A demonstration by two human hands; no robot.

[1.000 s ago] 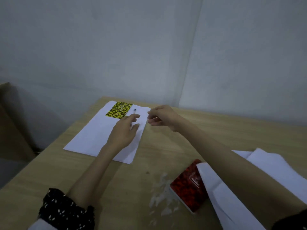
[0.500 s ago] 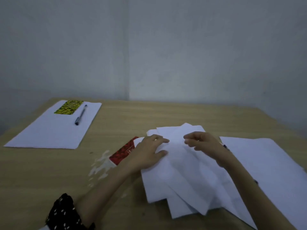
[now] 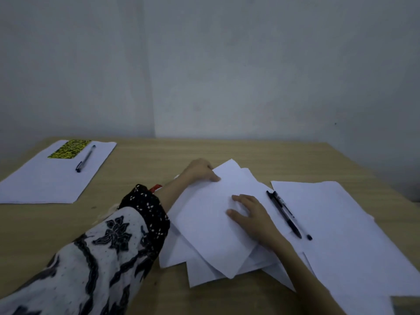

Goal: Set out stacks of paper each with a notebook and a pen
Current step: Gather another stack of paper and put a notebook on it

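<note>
**First set laid out — hands now gathering loose sheets for the next**

A second ago both hands were working at the far-left stack, settling the pen beside the yellow notebook. Now they are reaching into the middle of the surface [image 3: 141, 292], so the attention is moving from a finished set to an unfinished one.

The finished stack [image 3: 54, 178] is lying far left, squared up, with the yellow-patterned notebook [image 3: 69, 149] on its far end and a blue pen [image 3: 86, 158] just beside it, both resting on the paper. That set appears complete.

The left hand [image 3: 200, 170] is pressing down at the far-left edge of the fanned pile of sheets [image 3: 211, 237], thumb on top of the upper sheet, the other fingers hidden behind the edge — whether they are curling under the paper cannot be told. The right hand [image 3: 250, 212] is lying flat and spread on the same pile, palm down, clamped on nothing. Compared with half a second ago the hands are sitting further apart on the pile, which suggests they are beginning to square it.

A black pen [image 3: 285, 213] is lying on the paper just right of the right hand. A sliver of the red notebook [image 3: 155, 187] is peeking out beside the left sleeve [image 3: 145, 208], mostly covered. More sheets [image 3: 341, 235] are spreading to the near right.

Judging by this, the second set is only starting: the sheets need aligning, then the red notebook and black pen go on top.
</note>
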